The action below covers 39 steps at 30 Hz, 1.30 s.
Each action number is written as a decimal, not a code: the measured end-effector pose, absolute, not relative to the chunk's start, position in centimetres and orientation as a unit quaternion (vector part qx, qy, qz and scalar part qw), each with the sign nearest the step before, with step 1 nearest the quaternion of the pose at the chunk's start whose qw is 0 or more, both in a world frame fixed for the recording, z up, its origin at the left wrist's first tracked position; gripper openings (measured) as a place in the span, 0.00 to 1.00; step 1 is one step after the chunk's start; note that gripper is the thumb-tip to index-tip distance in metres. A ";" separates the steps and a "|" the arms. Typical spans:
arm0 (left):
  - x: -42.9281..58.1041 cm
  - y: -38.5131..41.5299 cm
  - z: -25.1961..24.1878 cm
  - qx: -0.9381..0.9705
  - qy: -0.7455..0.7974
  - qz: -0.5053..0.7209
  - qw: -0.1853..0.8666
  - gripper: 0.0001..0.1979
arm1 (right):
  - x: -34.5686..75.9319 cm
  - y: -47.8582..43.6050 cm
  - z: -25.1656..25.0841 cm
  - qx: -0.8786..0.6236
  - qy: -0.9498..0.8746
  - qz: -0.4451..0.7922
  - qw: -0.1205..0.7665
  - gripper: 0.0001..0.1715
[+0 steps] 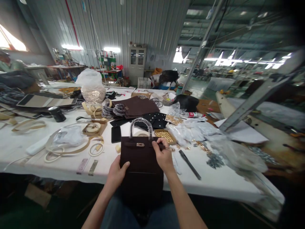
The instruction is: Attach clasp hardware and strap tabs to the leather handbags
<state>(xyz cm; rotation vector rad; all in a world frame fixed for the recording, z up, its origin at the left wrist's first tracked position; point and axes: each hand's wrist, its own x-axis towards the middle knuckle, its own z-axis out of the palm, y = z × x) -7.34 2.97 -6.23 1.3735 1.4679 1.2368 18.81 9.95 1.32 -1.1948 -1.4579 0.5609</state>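
Observation:
A dark brown handbag panel (141,159) hangs over the table's front edge, its lower part in shadow towards my lap. At its top stands a plastic-wrapped handle (141,121), and a gold-coloured clasp (140,145) sits on a narrow strap below. My left hand (118,172) grips the panel's left edge, thumb on the front and fingers mostly hidden behind. Near the upper right corner, my right hand (164,154) pinches the panel close to the strap's end. Whether a small part is also between those fingertips cannot be made out.
Behind the panel lie a box of gold studs (164,136), a black phone (116,134) and stacked brown panels (138,106). A dark flat tool (190,164) and metal pieces (214,160) lie right. Tape rolls (92,128) and a black jar (57,114) stand left. A slanted metal post (252,101) rises right.

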 end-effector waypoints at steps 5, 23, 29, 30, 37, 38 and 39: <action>-6.0 8.0 -3.9 0.624 0.599 0.483 0.137 0.35 | 18.6 14.8 -2.1 -0.541 -0.585 0.234 0.556 0.27; -6.1 13.1 -8.5 0.771 0.531 0.338 0.100 0.29 | 19.4 14.6 -5.1 -0.636 -0.571 0.183 0.486 0.13; -5.6 12.6 -8.1 0.762 0.546 0.333 0.105 0.29 | 20.1 14.5 -5.3 -0.611 -0.548 0.259 0.509 0.16; -5.5 12.4 -8.0 0.758 0.549 0.337 0.104 0.28 | 20.2 14.4 -5.2 -0.604 -0.541 0.281 0.514 0.17; -5.9 12.9 -8.0 0.757 0.564 0.310 0.114 0.29 | 27.4 12.5 -3.4 -0.590 -0.560 0.207 0.543 0.21; -6.0 13.1 -8.0 0.759 0.563 0.307 0.115 0.29 | 30.0 12.4 -3.2 -0.602 -0.566 0.185 0.532 0.18; -6.0 13.2 -8.1 0.761 0.560 0.305 0.114 0.29 | 32.7 12.4 -3.1 -0.622 -0.566 0.148 0.520 0.16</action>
